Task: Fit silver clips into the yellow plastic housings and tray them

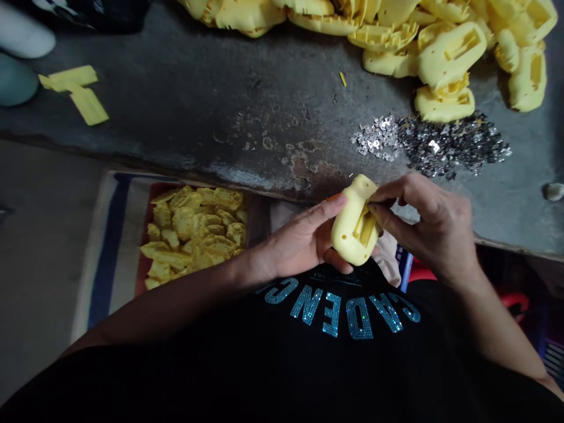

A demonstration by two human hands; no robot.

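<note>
A yellow plastic shell [348, 238] with a rectangular slot and small holes is tilted in front of my chest, just off the table's near edge. My left hand [304, 238] is wrapped round its left side and underside. At the slot's upper end, the thumb and forefinger of my right hand [427, 220] are pinched together. Whatever they pinch is too small or too hidden to name. Past my right hand, a pile of small shiny metal pieces [458, 147] lies on the table.
More yellow shells [452, 53] are heaped along the back of the grey table [176, 88]. Yellow strips [89, 106] lie at the left. Below the edge, a red container [141, 276] holds many yellow parts. A small pale lump [554, 191] sits far right.
</note>
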